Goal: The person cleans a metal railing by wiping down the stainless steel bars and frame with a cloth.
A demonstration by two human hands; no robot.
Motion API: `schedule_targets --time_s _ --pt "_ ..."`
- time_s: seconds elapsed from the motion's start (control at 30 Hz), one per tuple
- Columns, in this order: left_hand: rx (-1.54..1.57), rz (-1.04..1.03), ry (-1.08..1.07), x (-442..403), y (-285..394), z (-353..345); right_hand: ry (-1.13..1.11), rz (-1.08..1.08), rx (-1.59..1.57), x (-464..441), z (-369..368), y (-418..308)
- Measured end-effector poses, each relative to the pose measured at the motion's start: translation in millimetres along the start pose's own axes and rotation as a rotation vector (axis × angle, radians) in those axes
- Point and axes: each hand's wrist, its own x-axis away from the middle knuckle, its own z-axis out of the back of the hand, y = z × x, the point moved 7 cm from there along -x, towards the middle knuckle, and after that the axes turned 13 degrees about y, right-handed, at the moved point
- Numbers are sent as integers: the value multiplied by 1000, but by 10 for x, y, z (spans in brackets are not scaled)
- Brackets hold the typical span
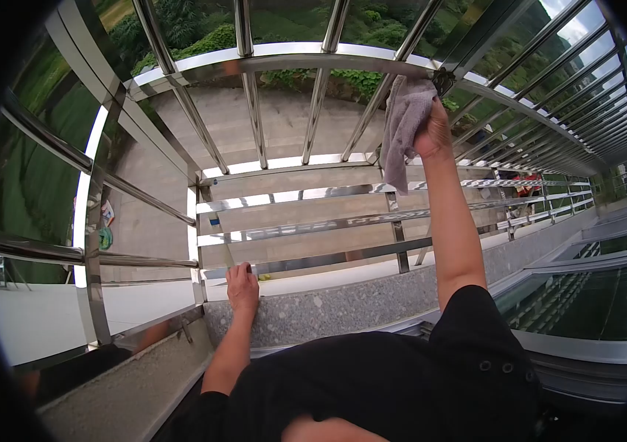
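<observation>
A greyish-purple cloth hangs from my right hand, which is raised beside the upper metal rail near its dark corner fitting. The cloth drapes down in front of the vertical bars. Lower down, my left hand is closed at the end of the lowest horizontal bar, just above the speckled stone ledge. Its fingers are curled, and what they grip is partly hidden.
Shiny metal bars form a cage at the front, left and right. Sliding window frames stand at the right. Below the bars lies a concrete yard with greenery beyond. A person in red shows far down through the right bars.
</observation>
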Motion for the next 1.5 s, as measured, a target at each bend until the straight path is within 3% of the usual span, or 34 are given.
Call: schedule_targets --time_s 0.13,0.23,0.37,0.47,0.57,0.73,0.97,1.1,1.2,1.27,1.37,1.5 --pt "-1 19 -32 -5 15 4 89 50 65 -174 -92 67" --pt "1 15 -8 -21 -4 5 -25 36 326 -391 -268 215" --pt "5 26 -19 1 -9 -13 0 50 412 -199 -401 149" --pt "-3 20 -11 -13 -18 -1 -92 57 350 -128 -303 177" --pt "-1 27 -4 -1 -19 1 73 -61 0 -286 307 287" --pt "5 19 12 -14 -8 8 125 138 60 -63 -30 195" --pt "9 -2 20 28 -40 -1 40 1 -134 178 -23 225" --pt "114 -22 63 13 -19 59 -58 -82 -283 749 -272 169" --pt "168 77 146 -74 21 -33 -96 -155 -366 1073 -402 142" --pt "643 230 135 -328 439 43 -100 -177 -382 1228 -443 165" --pt "996 274 75 -741 1173 339 -189 -292 -477 1464 -598 308" --pt "1293 569 -231 -1022 1479 205 -265 -439 -568 1763 -841 500"
